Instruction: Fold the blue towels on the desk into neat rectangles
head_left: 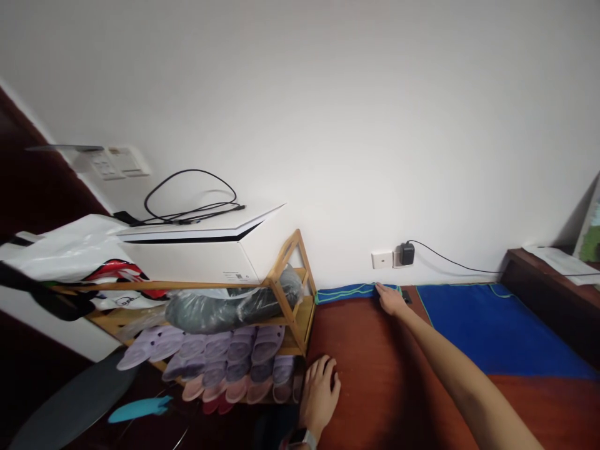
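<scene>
Along the wall lies a narrow folded blue cloth (344, 292) with green edging, on a reddish-brown wooden tabletop (360, 356). My right hand (391, 300) reaches across the top and has its fingers closed together on the right part of this cloth; the thumb side is partly hidden. At the table's left edge my left hand (321, 389) rests palm down, fingers slightly bent and apart, holding nothing. A watch (302, 439) is on the left wrist. Right of my right forearm, a larger blue cloth (487, 325) with green edging lies spread flat.
A wooden rack (288, 300) on the left holds several pairs of slippers (220, 347), a plastic-wrapped dark bundle (220, 309) and a white box (197, 259) with a black cable (187, 215) on top. A black plug adapter (407, 253) sits in the wall socket, its cord running right.
</scene>
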Demonstrator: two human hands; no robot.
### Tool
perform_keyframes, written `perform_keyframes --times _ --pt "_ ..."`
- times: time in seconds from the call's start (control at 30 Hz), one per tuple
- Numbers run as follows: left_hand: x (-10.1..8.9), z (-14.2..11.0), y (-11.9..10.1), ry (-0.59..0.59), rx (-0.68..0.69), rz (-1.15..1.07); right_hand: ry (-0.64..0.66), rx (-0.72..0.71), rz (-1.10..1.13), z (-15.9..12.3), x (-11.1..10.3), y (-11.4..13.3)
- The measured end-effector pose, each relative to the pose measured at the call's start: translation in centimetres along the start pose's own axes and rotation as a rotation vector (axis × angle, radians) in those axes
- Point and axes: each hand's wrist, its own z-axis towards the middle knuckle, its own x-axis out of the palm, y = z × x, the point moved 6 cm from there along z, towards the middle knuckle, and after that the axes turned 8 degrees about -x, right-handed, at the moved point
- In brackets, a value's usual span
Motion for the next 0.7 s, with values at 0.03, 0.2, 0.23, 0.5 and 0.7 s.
perform_keyframes --times 0.03,0.2,0.23,0.5,0.7 --pt "0.0 0.0 0.0 0.005 0.0 0.001 -0.014 -0.001 0.001 -0.1 -0.6 0.1" --pt "-0.2 0.1 -0.4 0.019 -0.013 0.012 -0.1 -0.062 -0.017 -1.3 -5.4 1.2" --pt "-0.3 0.1 -0.5 0.021 -0.014 0.01 -0.125 -0.084 -0.026 -1.8 -6.8 1.7" --pt "-1.8 0.3 -1.4 0.052 -0.013 -0.087 -0.636 -0.344 -0.155 -10.9 -26.1 9.3" --pt "-3.5 -1.6 -7.7 0.062 -0.055 -0.367 -1.067 -0.531 -0.125 -23.2 -40.3 14.0"
